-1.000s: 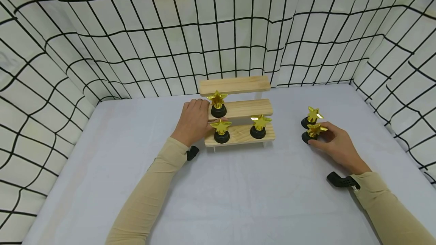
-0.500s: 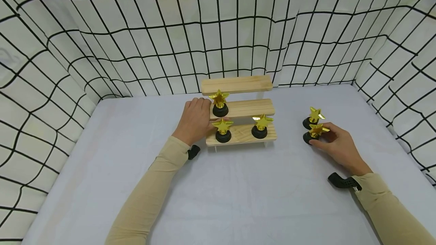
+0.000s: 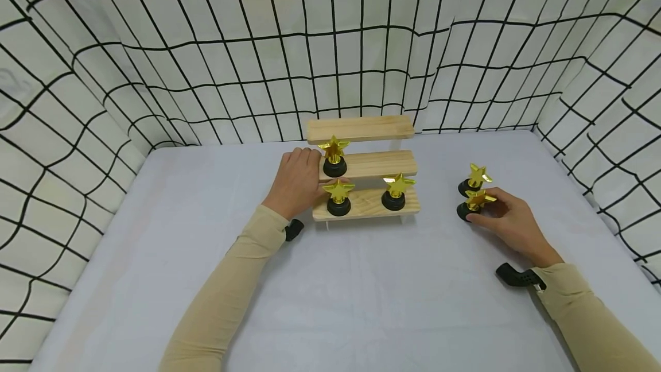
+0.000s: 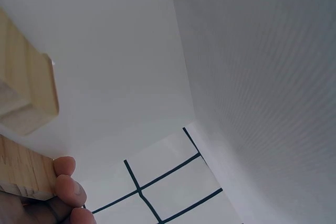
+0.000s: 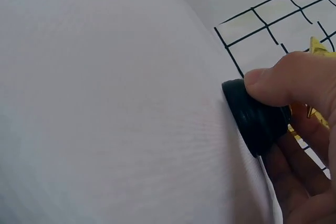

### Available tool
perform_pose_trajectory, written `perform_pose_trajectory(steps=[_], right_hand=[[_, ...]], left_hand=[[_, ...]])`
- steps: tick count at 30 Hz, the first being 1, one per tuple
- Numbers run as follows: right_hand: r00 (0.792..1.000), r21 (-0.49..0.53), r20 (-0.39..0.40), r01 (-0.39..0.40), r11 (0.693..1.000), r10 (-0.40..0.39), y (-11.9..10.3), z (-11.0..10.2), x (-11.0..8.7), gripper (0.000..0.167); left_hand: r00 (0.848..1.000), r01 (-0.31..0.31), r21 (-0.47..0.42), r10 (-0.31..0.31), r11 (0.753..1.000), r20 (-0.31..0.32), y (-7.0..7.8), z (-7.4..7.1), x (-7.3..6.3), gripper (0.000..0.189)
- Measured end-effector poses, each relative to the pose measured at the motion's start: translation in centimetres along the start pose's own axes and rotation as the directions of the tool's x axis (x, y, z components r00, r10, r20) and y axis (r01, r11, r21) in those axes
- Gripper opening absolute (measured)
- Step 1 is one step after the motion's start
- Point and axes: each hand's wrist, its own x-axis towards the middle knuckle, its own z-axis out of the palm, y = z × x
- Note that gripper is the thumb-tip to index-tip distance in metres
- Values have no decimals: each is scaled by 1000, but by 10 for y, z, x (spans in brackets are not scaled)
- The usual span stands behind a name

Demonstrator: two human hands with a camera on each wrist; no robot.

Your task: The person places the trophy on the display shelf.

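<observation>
My left hand (image 3: 293, 183) grips the left end of a three-tier wooden display stand (image 3: 382, 163); in the left wrist view, fingertips (image 4: 70, 188) curl at the end of a plank (image 4: 23, 169). Over to the right, my right hand (image 3: 508, 224) pinches a gold star trophy (image 3: 467, 211) by its round black base (image 5: 252, 116), thumb on one side and fingers on the other. The base stands close to the cloth. Right behind it is another star trophy (image 3: 476, 175), upright on the table.
On the stand, one star trophy (image 3: 335, 165) occupies the middle tier's left end. The bottom tier carries a left trophy (image 3: 338, 204) and a right trophy (image 3: 395, 198). White cloth covers the table (image 3: 330, 291). Black-lined white walls (image 3: 258, 50) enclose the back and sides.
The star trophy in my right hand has shifted very slightly left. My left hand keeps its hold on the stand, and the trophies on the tiers stay put.
</observation>
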Motion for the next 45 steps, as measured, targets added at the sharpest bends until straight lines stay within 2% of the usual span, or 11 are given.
perform_pose_trajectory(steps=[6,16,22,27,32,39,45], right_hand=[[1000,49,18,7,999,-8,-7,0,-1,50],[1000,-24,13,8,1000,-8,-20,-10,1,48],[999,-24,-6,49,999,-49,-27,-14,4,46],[998,-35,-15,66,997,-67,-35,-18,7,46],[997,-44,-18,71,996,-72,-44,-21,8,46],[991,-2,-32,130,992,-130,-57,-22,16,41],[989,0,-35,143,990,-143,-65,-22,23,44]], left_hand=[[1000,-6,3,6,1000,-4,0,-2,0,65],[1000,1,7,-1,1000,-6,0,-2,-2,67],[1000,2,-5,-3,1000,-13,-2,0,-3,59],[1000,7,-10,-7,1000,-21,-3,0,-3,67],[1000,4,-27,-5,1000,-8,-1,-1,-2,65],[1000,0,-15,-1,1000,-26,-1,-1,-2,65],[1000,5,-14,-6,1000,-18,-1,-1,-2,63]])
